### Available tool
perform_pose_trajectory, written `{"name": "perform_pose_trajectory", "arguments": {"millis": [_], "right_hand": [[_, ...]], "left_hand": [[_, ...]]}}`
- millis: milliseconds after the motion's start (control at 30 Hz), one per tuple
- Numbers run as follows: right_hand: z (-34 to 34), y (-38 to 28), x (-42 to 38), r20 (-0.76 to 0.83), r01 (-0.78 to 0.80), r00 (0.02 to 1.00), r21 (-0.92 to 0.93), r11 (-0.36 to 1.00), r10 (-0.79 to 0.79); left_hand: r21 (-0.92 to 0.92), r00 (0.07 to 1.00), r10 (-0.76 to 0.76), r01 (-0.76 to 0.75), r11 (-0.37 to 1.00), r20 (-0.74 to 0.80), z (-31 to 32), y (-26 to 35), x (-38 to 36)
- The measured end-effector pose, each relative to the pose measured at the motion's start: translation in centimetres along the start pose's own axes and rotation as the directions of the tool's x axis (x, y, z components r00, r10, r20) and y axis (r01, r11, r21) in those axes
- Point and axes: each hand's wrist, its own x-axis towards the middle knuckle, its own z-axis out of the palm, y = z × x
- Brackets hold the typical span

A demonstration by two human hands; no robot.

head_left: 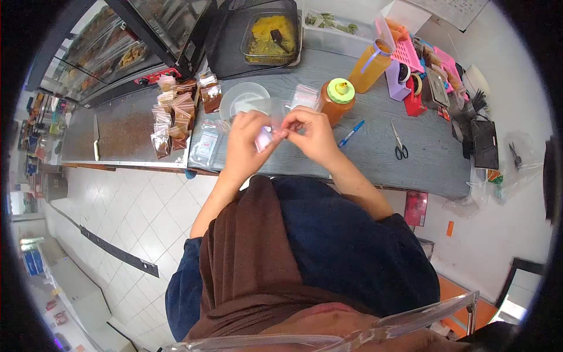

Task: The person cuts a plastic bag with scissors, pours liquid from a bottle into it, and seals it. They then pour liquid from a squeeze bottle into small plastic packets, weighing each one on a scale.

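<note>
My left hand and my right hand meet over the table's front part, fingertips pinched together. Between them is a small clear plastic bag, partly covered by my fingers. Just beyond my left hand stands a round translucent bowl. A squeeze bottle of brown sauce with a yellow-green lid is close to my right hand. Behind the hands lies a stack of small clear bags. More flat clear bags rest left of my left hand.
Filled sauce sachets cluster at the left beside a knife. A glass dish of yellow food sits at the back. Rightward are a blue pen, scissors, an orange-brown tall bottle and a tape dispenser.
</note>
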Motion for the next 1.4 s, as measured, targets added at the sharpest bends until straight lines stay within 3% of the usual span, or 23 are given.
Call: {"name": "perform_pose_trajectory", "arguments": {"millis": [67,167,267,333,367,467,567,667,767,867,967,1033,1100,1167,1200,1267,1333,1400], "right_hand": [[0.1,-0.1,-0.2,0.034,-0.042,0.999,-0.008,0.999,0.042],[0.1,0.1,-0.7,0.086,-0.233,0.972,0.250,0.940,0.219],[0.4,0.2,-1.2,0.146,-0.322,0.946,0.338,0.884,0.289],[0.6,-0.2,-1.4,0.000,-0.063,0.998,-0.080,0.995,0.063],[0.6,-0.3,-1.5,-0.032,0.056,0.997,-0.300,0.952,-0.069],[0.4,0.2,-1.6,-0.096,-0.070,0.995,-0.363,0.929,0.038],[0.0,1.0,-2.0,0.007,0.313,0.931,-0.529,0.789,-0.365],[0.1,1.1,-2.3,-0.022,0.299,0.931,-0.526,0.796,-0.364],[-0.7,1.7,-3.2,-0.071,0.155,0.973,-0.504,0.850,-0.219],[-1.1,1.5,-3.8,-0.059,0.119,0.986,-0.418,0.900,-0.158],[-1.9,5.4,-4.9,-0.367,0.110,0.889,-0.409,0.906,-0.273],[-2.5,8.5,-4.7,-0.589,0.015,0.740,-0.469,0.883,-0.325],[-3.4,10.7,-2.9,-0.744,-0.137,0.607,-0.445,0.885,-0.280],[-4.4,14.7,-2.1,-0.627,-0.132,0.777,-0.252,0.959,-0.057],[-4.6,15.0,-1.7,-0.534,-0.147,0.844,-0.152,0.977,0.044],[-4.7,13.9,-1.1,-0.449,-0.078,0.890,-0.327,0.942,-0.082],[-4.6,10.6,-0.4,-0.348,0.032,0.913,-0.456,0.889,-0.212],[-5.5,8.3,0.7,-0.162,0.234,0.879,-0.673,0.702,-0.448]], "left_hand": [[-0.020,0.998,-0.004,0.005,1.000,0.058,0.4,-0.1,-0.1],[0.000,0.997,0.041,-0.041,0.999,0.064,0.4,-0.7,-0.2],[0.153,0.995,0.030,-0.045,0.987,0.100,0.1,-0.4,-0.2],[0.267,0.999,0.036,-0.042,0.963,0.027,0.8,0.3,-0.5],[0.321,0.999,0.041,-0.036,0.946,-0.008,1.1,0.6,-0.7],[0.355,0.997,-0.073,0.064,0.933,0.013,0.8,0.1,-0.6],[0.263,0.987,-0.142,0.118,0.957,0.072,1.2,0.3,-1.0],[0.009,0.971,0.018,-0.020,1.000,0.237,2.2,0.4,-0.7],[-0.052,0.978,0.122,-0.115,0.992,0.167,2.4,1.8,0.0],[0.131,0.928,0.153,-0.208,0.969,0.338,2.6,0.2,-0.2],[0.018,0.949,0.059,-0.068,0.998,0.311,2.6,-0.6,-0.4],[-0.167,0.974,-0.032,0.071,0.983,0.226,2.5,-1.0,-0.6],[-0.384,0.970,-0.122,0.198,0.902,0.212,2.4,-1.9,-1.0],[-0.604,0.947,-0.179,0.310,0.734,0.268,2.5,-3.1,-1.3],[-0.625,0.929,-0.214,0.362,0.692,0.301,2.2,-3.0,-1.3],[-0.654,0.886,-0.281,0.462,0.599,0.368,1.4,-2.9,-1.2],[-0.630,0.875,-0.306,0.483,0.608,0.376,1.0,-3.4,-1.3],[-0.629,0.862,-0.323,0.506,0.590,0.390,0.7,-3.6,-1.7]]}}
